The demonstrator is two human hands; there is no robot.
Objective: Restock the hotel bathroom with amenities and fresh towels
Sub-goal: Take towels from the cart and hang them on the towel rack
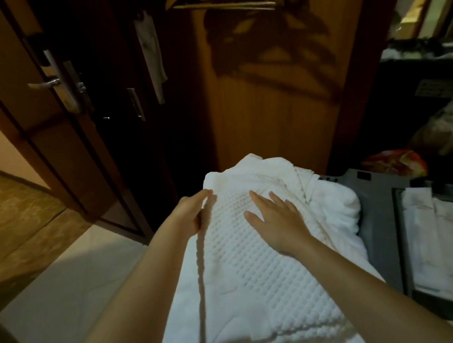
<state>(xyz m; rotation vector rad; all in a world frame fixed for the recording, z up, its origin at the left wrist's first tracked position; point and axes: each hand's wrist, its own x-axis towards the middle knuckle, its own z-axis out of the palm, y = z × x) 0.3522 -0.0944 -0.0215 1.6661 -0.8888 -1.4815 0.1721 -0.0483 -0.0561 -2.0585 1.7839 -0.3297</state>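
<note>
Left hand point(192, 213): I see fingers clamped on the left edge of the towel point(252, 270).
Right hand point(278, 221): fingers apart, flat on top.
Support: grey cart point(377, 222).

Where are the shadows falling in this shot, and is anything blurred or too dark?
Head view: the wooden hangers throw a shadow down-right onto the brown wood panel; a thin arm shadow runs along the white waffle-textured towel; the left hand at its edge is motion-blurred; the grey cart at right is dim; straight edges bow from the wide lens.
</note>
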